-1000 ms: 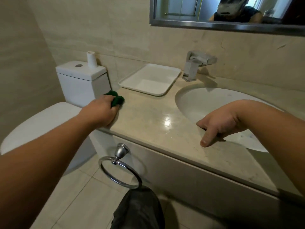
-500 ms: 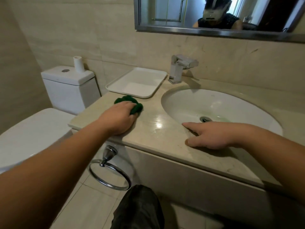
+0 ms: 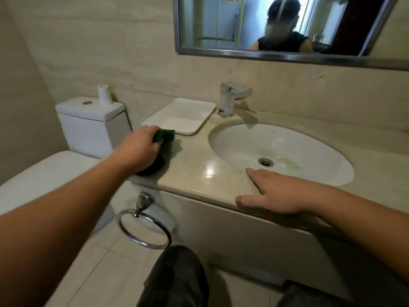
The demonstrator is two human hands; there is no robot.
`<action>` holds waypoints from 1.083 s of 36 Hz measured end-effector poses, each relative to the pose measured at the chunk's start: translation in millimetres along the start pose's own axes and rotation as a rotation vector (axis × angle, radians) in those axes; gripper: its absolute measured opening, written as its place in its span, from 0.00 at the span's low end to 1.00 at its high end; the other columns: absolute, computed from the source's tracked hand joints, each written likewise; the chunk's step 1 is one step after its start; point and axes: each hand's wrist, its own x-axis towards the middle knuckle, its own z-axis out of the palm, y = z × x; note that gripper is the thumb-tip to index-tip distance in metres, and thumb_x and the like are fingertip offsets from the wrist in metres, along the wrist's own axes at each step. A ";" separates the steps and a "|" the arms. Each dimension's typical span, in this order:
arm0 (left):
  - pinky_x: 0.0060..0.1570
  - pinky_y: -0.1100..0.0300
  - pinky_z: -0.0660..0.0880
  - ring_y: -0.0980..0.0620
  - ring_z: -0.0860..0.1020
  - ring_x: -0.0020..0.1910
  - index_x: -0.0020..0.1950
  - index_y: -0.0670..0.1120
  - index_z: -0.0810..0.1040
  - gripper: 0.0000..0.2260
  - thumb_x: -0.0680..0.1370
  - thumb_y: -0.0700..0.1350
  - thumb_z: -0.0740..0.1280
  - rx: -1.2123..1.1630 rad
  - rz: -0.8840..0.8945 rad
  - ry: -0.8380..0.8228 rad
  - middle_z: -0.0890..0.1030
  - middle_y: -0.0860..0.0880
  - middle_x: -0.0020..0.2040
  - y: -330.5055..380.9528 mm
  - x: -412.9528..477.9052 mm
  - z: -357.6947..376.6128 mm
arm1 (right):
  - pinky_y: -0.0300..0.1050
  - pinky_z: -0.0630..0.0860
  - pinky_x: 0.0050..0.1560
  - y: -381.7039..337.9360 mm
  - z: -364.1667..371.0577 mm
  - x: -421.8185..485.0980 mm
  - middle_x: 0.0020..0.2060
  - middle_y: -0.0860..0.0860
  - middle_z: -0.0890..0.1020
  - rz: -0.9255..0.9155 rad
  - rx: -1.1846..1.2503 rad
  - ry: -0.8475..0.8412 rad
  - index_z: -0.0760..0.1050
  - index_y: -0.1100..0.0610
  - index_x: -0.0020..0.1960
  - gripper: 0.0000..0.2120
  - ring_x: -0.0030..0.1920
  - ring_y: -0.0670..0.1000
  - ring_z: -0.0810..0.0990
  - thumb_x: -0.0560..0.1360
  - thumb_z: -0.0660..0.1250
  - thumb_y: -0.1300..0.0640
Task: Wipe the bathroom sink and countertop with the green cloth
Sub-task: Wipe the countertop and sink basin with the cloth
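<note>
At the left end of the countertop, the left hand is bunched over the green cloth, fingers curled round it and pressing it to the stone. Only a green edge shows past the knuckles. Just beyond that grip sits the near rim of the white tray; motion blur makes it hard to tell whether cloth and tray touch or lie just apart. Well to the right of the grip, the right hand lies flat on the counter's front lip, fingers straight and spread, holding nothing, its forefinger reaching toward the sink.

A stroke pushed farther from the body would probably shove the tray toward the wall, since it looks light and loose. A stroke carried left of the grip would run off the counter's end above the toilet. The patch under the tray would go unwiped unless the tray is lifted.
</note>
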 end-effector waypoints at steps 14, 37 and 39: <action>0.80 0.52 0.57 0.46 0.63 0.81 0.83 0.48 0.65 0.26 0.86 0.55 0.58 0.094 0.264 -0.215 0.65 0.45 0.83 77.5 -44.9 65.7 | 0.49 0.57 0.78 22.2 23.5 -11.8 0.84 0.51 0.52 0.002 -0.138 0.082 0.38 0.50 0.84 0.60 0.80 0.54 0.57 0.68 0.61 0.20; 0.77 0.53 0.64 0.51 0.66 0.75 0.81 0.50 0.67 0.23 0.86 0.52 0.59 0.099 0.922 -0.356 0.69 0.49 0.77 120.6 -57.6 76.8 | 0.53 0.46 0.83 69.3 26.5 -42.7 0.84 0.54 0.53 0.036 -0.165 0.091 0.41 0.54 0.85 0.63 0.83 0.54 0.53 0.66 0.59 0.17; 0.79 0.51 0.62 0.49 0.66 0.77 0.83 0.49 0.64 0.25 0.86 0.54 0.56 0.126 0.948 -0.338 0.69 0.47 0.78 131.1 -50.7 88.4 | 0.54 0.47 0.82 75.2 27.9 -46.0 0.83 0.54 0.57 0.051 -0.179 0.097 0.43 0.54 0.84 0.62 0.81 0.53 0.56 0.66 0.59 0.17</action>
